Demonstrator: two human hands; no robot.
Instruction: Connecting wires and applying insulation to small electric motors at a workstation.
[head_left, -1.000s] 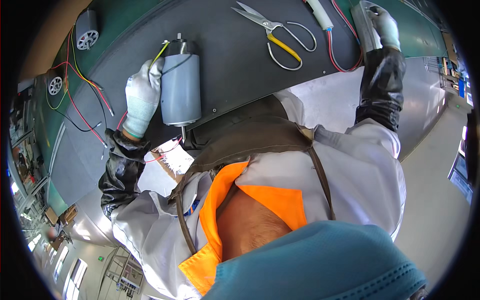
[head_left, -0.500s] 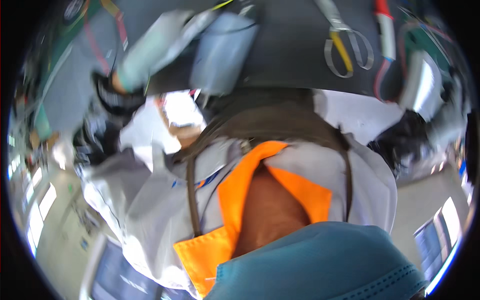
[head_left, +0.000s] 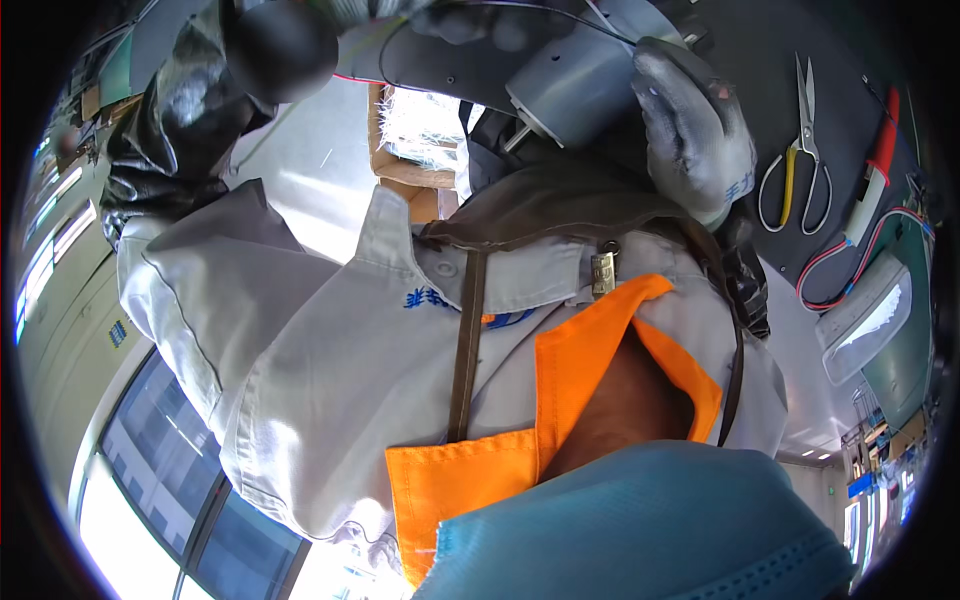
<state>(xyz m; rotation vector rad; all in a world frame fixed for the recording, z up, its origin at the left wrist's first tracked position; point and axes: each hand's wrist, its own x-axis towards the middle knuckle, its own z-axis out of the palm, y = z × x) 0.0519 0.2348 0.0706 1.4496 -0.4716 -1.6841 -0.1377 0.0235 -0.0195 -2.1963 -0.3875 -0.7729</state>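
Note:
A grey cylindrical motor (head_left: 580,85) with a short metal shaft lies tilted on the dark work surface. My right hand (head_left: 695,130), in a grey-white glove, rests against the motor's right side with its fingers drawn together. A thin black wire (head_left: 560,12) arches over the motor to those fingertips and seems pinched there. At the upper edge, my left hand (head_left: 480,25) shows only in part, its gloved fingers curled in shadow; what they hold is hidden. A black sleeve (head_left: 185,120) covers my left forearm.
Scissors (head_left: 806,140) with yellow on one handle lie at the right. Beyond them is a red-and-white handled tool (head_left: 875,165) with a looped cable. A pale tray (head_left: 868,320) sits farther right. A cardboard box (head_left: 415,176) holds white shreds below the surface's near edge.
My view has turned and sharpened. The motor now appears farther right and more tilted, with my right hand against it. The scissors and red-and-white tool appear farther right and lower.

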